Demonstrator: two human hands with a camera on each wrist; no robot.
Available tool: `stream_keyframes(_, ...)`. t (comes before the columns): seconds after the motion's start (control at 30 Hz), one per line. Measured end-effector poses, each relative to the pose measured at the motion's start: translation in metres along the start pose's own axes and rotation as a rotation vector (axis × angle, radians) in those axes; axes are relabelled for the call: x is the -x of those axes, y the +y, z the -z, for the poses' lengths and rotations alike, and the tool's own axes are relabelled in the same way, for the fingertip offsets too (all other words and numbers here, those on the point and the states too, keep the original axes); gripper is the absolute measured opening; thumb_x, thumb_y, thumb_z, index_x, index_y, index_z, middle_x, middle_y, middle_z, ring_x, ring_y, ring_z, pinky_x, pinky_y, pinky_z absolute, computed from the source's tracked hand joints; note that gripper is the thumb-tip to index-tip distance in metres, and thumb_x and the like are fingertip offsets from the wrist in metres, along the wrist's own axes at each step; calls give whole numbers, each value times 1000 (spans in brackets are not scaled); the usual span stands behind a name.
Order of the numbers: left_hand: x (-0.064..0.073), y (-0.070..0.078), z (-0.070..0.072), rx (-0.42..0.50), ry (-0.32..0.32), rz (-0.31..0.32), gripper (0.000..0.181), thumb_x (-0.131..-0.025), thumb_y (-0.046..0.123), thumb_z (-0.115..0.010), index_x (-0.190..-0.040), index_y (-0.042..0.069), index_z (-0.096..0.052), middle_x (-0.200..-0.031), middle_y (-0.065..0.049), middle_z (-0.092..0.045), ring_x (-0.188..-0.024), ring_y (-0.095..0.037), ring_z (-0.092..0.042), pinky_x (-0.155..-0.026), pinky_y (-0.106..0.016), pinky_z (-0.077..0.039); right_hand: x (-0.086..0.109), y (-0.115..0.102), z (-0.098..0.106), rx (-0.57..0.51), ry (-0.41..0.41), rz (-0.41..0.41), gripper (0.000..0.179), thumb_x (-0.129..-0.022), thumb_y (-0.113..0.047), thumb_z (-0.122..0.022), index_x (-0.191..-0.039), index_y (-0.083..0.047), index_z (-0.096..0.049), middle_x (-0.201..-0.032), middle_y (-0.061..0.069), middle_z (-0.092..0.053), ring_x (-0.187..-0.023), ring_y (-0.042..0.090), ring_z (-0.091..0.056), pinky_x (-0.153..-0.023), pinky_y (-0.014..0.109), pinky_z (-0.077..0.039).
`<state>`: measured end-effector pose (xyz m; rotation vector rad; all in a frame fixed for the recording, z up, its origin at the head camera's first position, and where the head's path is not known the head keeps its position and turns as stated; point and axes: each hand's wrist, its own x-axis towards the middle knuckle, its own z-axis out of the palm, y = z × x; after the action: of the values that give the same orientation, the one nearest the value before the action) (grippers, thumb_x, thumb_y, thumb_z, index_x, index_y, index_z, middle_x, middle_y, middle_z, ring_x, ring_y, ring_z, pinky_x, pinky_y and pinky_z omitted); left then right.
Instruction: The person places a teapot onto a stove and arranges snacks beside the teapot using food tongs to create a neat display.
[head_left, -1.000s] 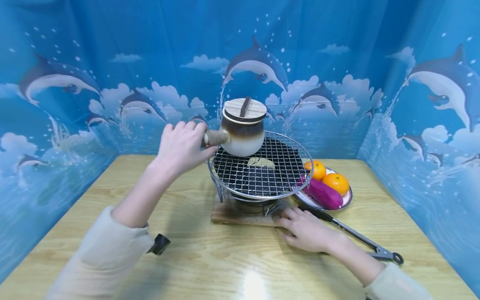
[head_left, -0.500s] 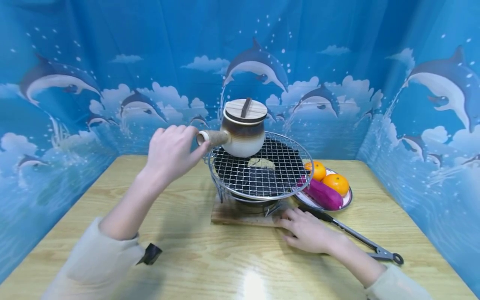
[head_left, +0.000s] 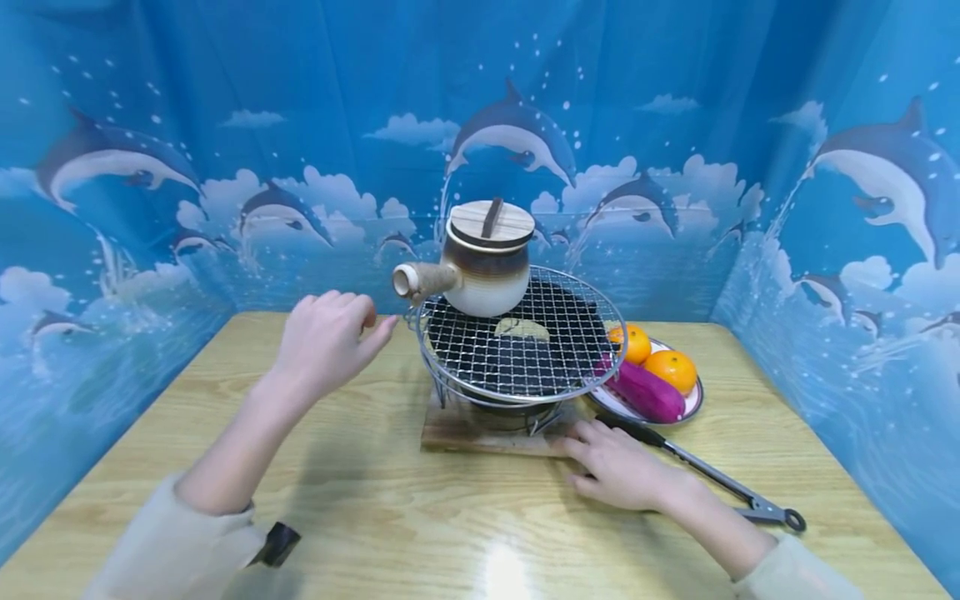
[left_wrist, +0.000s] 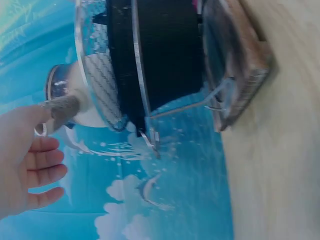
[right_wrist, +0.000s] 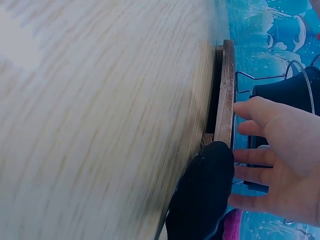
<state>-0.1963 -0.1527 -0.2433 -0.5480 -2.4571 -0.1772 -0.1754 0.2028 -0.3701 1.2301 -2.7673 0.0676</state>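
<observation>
A clay pot (head_left: 487, 279) with a wooden lid (head_left: 472, 221) stands on the round wire grill rack (head_left: 525, 375), its wrapped side handle (head_left: 431, 279) pointing left. My left hand (head_left: 330, 337) is below and left of the handle, holding nothing; in the left wrist view its fingers (left_wrist: 47, 175) are loosely spread. The rack sits over a dark stove on a wooden board (head_left: 480, 437). My right hand (head_left: 622, 471) rests at the board's right front corner; in the right wrist view its thumb is at the board edge (right_wrist: 227, 95), fingers beside the tongs' black end (right_wrist: 205, 190).
Tongs (head_left: 705, 469) lie on the table (head_left: 375, 500) beyond the right hand. Behind them is a plate (head_left: 693, 404) with two oranges (head_left: 671, 371) and a purple eggplant-shaped vegetable (head_left: 648, 396). A blue dolphin curtain (head_left: 300, 100) surrounds the table.
My left hand has let go of the pot's handle and moved down and left, away from it. The pot stays on the rack, and the right hand has hardly moved.
</observation>
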Motion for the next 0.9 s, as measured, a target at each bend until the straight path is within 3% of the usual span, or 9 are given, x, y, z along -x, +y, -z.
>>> stream_keyframes(0.2,19,-5,-21,4,-146,-69,26,-84,29,-65,-69,10,-55,-60,2,-51,-54,-15,-46,-53,-32,-40,1,0,1,-6,30,7,41,-81,-29,-65,-119,-12,-60,-103,3,-54,-91,19,-51,-68,35,-44)
stream_keyframes(0.37,32,1,-42,4,-224,-126,25,-84,31,-65,-72,11,-57,-65,2,-54,-60,-16,-52,-64,-39,-47,1,0,1,-7,42,18,40,-83,-29,-64,-118,-11,-61,-105,4,-55,-94,21,-52,-70,37,-45)
stream_keyframes(0.63,43,12,-71,-33,-271,-235,32,-79,39,-69,-83,8,-63,-77,-4,-59,-73,-21,-56,-66,-37,-47,3,2,2,-15,49,13,37,-83,-27,-64,-117,-15,-62,-106,3,-57,-92,20,-52,-72,39,-44)
stream_keyframes(0.9,52,16,-94,-8,-277,-290,43,-75,51,-68,-85,9,-65,-83,-7,-64,-78,-24,-59,-69,-37,-48,7,2,8,24,84,21,37,-84,-31,-64,-116,-13,-62,-106,2,-58,-94,20,-52,-75,39,-45)
